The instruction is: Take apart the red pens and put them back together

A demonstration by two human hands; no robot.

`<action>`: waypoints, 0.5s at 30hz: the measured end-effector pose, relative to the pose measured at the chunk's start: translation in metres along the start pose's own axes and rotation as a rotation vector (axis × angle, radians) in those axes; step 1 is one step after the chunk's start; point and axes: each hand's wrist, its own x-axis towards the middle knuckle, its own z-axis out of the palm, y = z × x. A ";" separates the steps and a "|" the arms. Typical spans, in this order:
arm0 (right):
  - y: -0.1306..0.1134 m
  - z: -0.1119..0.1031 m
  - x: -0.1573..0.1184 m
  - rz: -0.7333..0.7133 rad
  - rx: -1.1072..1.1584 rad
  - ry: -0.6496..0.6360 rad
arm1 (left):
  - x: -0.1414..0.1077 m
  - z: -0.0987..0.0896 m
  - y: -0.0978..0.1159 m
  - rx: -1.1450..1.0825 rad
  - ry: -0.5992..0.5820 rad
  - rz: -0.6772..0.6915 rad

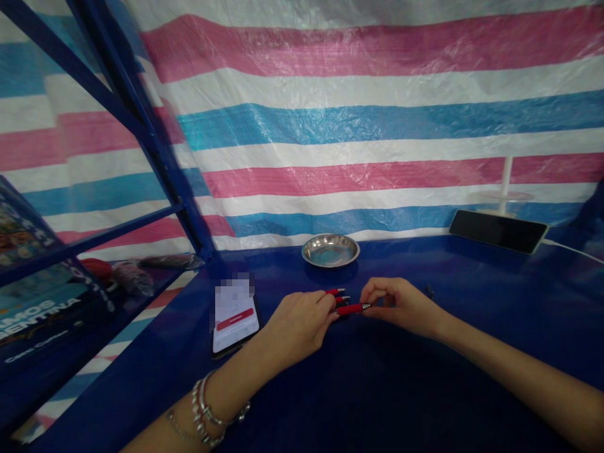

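Three red pens (pixel 340 301) lie close together on the dark blue table (pixel 387 390), tips pointing right. My left hand (pixel 297 326) rests on their rear ends, fingers curled over them. My right hand (pixel 400 303) pinches the silver tip of the nearest red pen (pixel 352 309) between thumb and forefinger. A beaded bracelet sits on my left wrist.
A small steel dish (pixel 330 250) stands behind the pens. A phone (pixel 234 322) with a lit screen lies left of my left hand. A dark phone (pixel 498 231) on a white cable lies at the back right. A blue shelf frame (pixel 117 82) with boxes stands left; a striped tarp hangs behind.
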 end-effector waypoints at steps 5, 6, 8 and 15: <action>0.003 0.000 0.000 -0.012 0.008 -0.038 | 0.000 -0.001 0.000 0.005 -0.004 -0.005; 0.004 -0.001 0.000 -0.018 0.002 -0.051 | 0.000 -0.001 0.000 0.001 -0.003 -0.006; 0.007 -0.001 0.001 -0.034 -0.024 -0.073 | 0.000 0.000 0.000 -0.006 0.003 -0.004; 0.009 -0.001 0.000 -0.026 0.115 -0.070 | 0.001 -0.001 0.000 0.013 0.029 -0.021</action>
